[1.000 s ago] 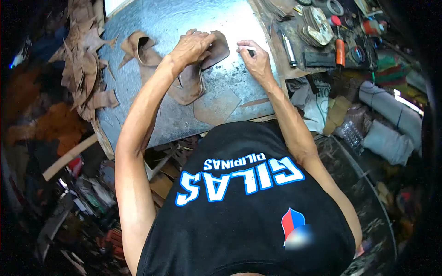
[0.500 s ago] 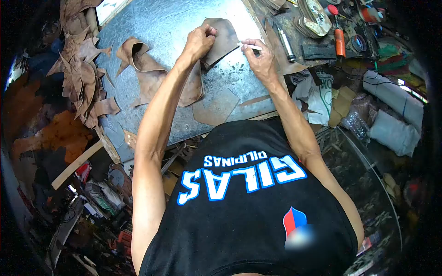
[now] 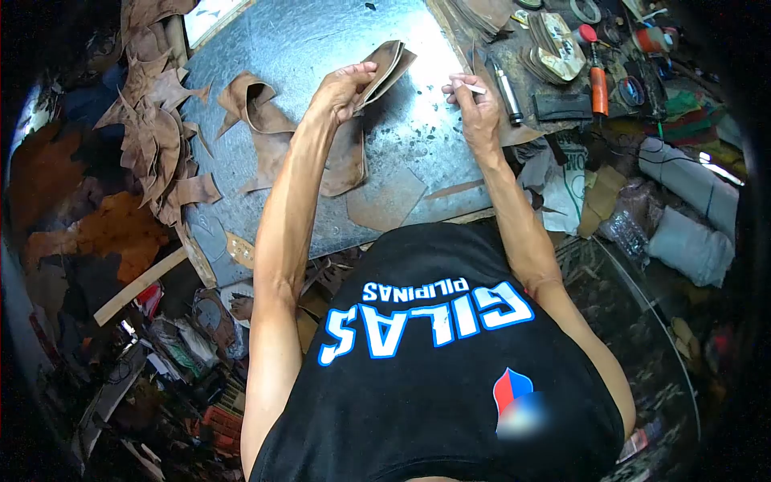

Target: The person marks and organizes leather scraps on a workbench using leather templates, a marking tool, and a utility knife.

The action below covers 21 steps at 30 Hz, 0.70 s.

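Note:
My left hand (image 3: 340, 90) grips brown leather pieces (image 3: 389, 71), tilted up off the metal tabletop (image 3: 309, 56) with a gap between their layers. My right hand (image 3: 479, 112) is to the right, above the tabletop's edge. A thin white pen-like stick (image 3: 476, 88) lies between its thumb and fingers; its exact kind I cannot make out. Nearer my left forearm, a large curled leather scrap (image 3: 273, 120) rests on the metal. Close to my body lies a flat, angular leather piece (image 3: 387, 197).
Leather offcuts (image 3: 148, 136) hang in a heap along the left edge. On the right bench are stacked leather pieces (image 3: 554, 48), an orange-handled tool (image 3: 598, 90), a silver-and-black tube (image 3: 508, 96) and a black case (image 3: 560, 108). Wrapped packages (image 3: 691, 241) sit at far right.
My left hand has lifted the leather off the tabletop and tilted it, showing its layers. My right hand has moved away to the right, still with the white stick.

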### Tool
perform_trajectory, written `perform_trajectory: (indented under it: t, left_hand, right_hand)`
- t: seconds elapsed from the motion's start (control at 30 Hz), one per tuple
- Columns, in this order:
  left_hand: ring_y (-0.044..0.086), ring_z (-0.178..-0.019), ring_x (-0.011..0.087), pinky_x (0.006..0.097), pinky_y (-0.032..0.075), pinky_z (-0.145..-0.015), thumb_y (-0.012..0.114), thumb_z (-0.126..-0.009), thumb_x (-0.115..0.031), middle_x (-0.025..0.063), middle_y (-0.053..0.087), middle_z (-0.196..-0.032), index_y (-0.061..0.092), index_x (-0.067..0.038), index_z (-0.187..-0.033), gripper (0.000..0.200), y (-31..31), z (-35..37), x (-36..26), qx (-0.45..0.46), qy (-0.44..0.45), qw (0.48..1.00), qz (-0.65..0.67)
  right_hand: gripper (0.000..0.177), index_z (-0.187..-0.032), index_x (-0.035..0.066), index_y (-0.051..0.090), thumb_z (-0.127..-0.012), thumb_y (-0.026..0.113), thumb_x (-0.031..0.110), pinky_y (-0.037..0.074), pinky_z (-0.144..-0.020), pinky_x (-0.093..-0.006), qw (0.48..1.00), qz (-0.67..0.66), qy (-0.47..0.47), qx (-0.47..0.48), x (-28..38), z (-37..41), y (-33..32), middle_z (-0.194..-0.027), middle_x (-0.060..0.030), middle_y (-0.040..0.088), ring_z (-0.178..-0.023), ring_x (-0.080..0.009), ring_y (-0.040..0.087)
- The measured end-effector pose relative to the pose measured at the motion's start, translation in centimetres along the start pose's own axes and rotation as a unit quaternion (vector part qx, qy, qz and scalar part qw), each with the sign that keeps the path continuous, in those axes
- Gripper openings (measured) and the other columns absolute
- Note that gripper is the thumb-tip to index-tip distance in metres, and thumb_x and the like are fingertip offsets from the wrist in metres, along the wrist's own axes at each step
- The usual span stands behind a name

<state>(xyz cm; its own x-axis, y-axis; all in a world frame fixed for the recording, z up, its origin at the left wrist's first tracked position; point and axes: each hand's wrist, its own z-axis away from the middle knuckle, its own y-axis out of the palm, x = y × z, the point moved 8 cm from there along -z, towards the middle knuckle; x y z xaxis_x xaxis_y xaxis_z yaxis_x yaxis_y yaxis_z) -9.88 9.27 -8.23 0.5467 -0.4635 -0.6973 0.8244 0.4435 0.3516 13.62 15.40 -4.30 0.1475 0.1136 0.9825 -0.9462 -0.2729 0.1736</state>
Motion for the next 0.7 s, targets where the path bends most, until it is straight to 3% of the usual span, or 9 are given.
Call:
perform_trajectory:
  t: [0.1,0.2,0.23,0.33,0.4,0.43,0.5,0.63,0.7]
  left_hand:
    - [0.067,-0.066,0.0124,0.0206,0.056,-0.052,0.059,-0.089,0.003,0.0068,0.067,-0.087,0.063,-0.001,-0.104,0.016,0.2,0.0,-0.2,-0.009,0.010,1.000,0.000]
    - [0.064,-0.063,0.0101,0.0195,0.051,-0.047,0.061,-0.088,0.001,0.0053,0.067,-0.085,0.067,-0.002,-0.101,0.014,-0.5,0.6,-1.0,-0.054,0.040,0.990,-0.122]
    - [0.063,-0.070,0.0099,0.0200,0.052,-0.057,0.061,-0.090,-0.003,0.0054,0.066,-0.090,0.067,-0.001,-0.101,0.013,0.1,0.7,-1.6,-0.054,0.071,0.980,-0.177]
    - [0.062,-0.082,0.0094,0.0209,0.052,-0.071,0.060,-0.093,-0.007,0.0053,0.066,-0.097,0.066,0.001,-0.105,0.016,1.3,1.9,-3.7,-0.047,0.118,0.969,-0.213]
    - [0.061,-0.086,0.0092,0.0211,0.051,-0.076,0.060,-0.093,-0.007,0.0052,0.066,-0.100,0.066,0.000,-0.108,0.018,-0.4,3.0,-4.2,-0.047,0.133,0.969,-0.201]
    - [0.060,-0.086,0.0104,0.0238,0.050,-0.077,0.059,-0.090,-0.005,0.0046,0.067,-0.100,0.066,-0.001,-0.112,0.023,-1.8,2.9,-5.1,-0.029,0.182,0.953,-0.241]
    - [0.059,-0.085,0.0100,0.0253,0.048,-0.077,0.058,-0.088,-0.004,0.0032,0.067,-0.096,0.068,-0.003,-0.110,0.024,-4.5,3.7,-6.1,-0.004,0.238,0.939,-0.248]
    - [0.059,-0.085,0.0106,0.0257,0.048,-0.077,0.059,-0.087,-0.004,0.0043,0.067,-0.098,0.069,0.000,-0.102,0.019,-8.9,15.3,-10.3,-0.130,0.254,0.911,-0.297]
    - [0.061,-0.083,0.0135,0.0275,0.049,-0.077,0.061,-0.086,-0.007,0.0055,0.068,-0.097,0.068,-0.001,-0.108,0.023,-13.6,20.2,-10.9,-0.167,0.282,0.892,-0.313]
  right_hand:
    - [0.023,-0.103,-0.003,0.065,-0.094,0.060,0.018,0.049,-0.067,-0.0237,1.000,0.015,-0.007,0.001,0.1,0.1,0.0,-0.082,-0.0067,0.068,-0.073,-0.0100,0.060]
    - [0.025,-0.097,-0.001,0.065,-0.096,0.057,0.023,0.048,-0.065,-0.0241,1.000,0.008,0.021,-0.007,-0.1,0.3,-0.2,-0.079,-0.0048,0.066,-0.072,-0.0101,0.060]
    - [0.027,-0.090,0.002,0.065,-0.097,0.055,0.026,0.048,-0.065,-0.0254,0.997,0.078,0.011,0.014,0.6,0.7,0.1,-0.077,-0.0042,0.064,-0.072,-0.0107,0.060]
    - [0.024,-0.091,0.000,0.062,-0.096,0.055,0.022,0.049,-0.066,-0.0330,0.948,0.255,0.001,0.188,1.8,3.4,3.4,-0.078,-0.0095,0.063,-0.072,-0.0209,0.062]
    - [0.015,-0.098,-0.001,0.061,-0.089,0.056,0.010,0.050,-0.072,-0.0389,0.879,0.341,-0.184,0.279,3.3,7.2,6.5,-0.088,-0.0141,0.061,-0.080,-0.0310,0.062]
    - [0.027,-0.105,0.001,0.061,-0.078,0.056,-0.001,0.050,-0.077,-0.0432,0.853,0.363,-0.183,0.327,4.0,9.1,7.7,-0.095,-0.0165,0.059,-0.087,-0.0362,0.060]
    - [0.032,-0.107,0.002,0.061,-0.076,0.056,-0.003,0.050,-0.077,-0.0437,0.831,0.382,-0.192,0.355,4.4,11.5,8.3,-0.095,-0.0164,0.059,-0.087,-0.0358,0.060]
    - [0.034,-0.110,0.003,0.062,-0.077,0.058,-0.003,0.052,-0.069,-0.0420,0.815,0.393,-0.171,0.390,2.8,13.6,9.1,-0.087,-0.0147,0.059,-0.077,-0.0336,0.062]
    - [0.032,-0.109,0.003,0.063,-0.078,0.059,-0.002,0.052,-0.066,-0.0409,0.814,0.391,-0.158,0.400,2.9,13.5,9.7,-0.085,-0.0139,0.060,-0.074,-0.0328,0.062]
